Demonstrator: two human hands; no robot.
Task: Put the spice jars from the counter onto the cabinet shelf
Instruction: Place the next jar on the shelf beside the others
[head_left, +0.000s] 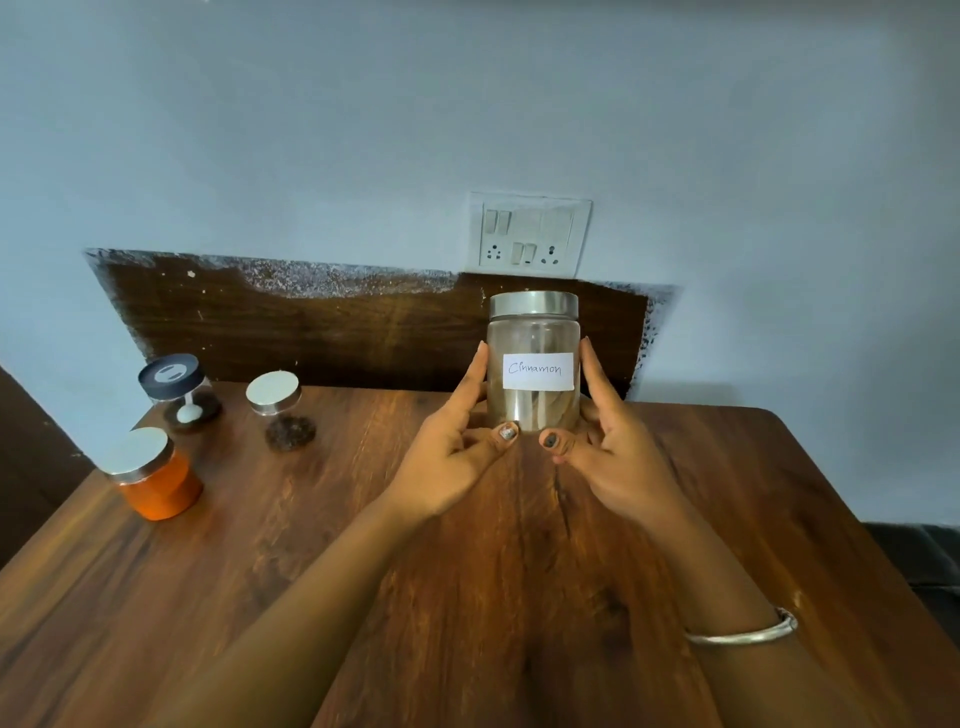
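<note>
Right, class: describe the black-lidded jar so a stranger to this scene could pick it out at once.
On the wooden table, look to the far left corner, where three small jars stand. The black-lidded jar is the rearmost, behind the orange jar and left of the dark-spice jar. Only its lid is black; theirs are silver.
</note>
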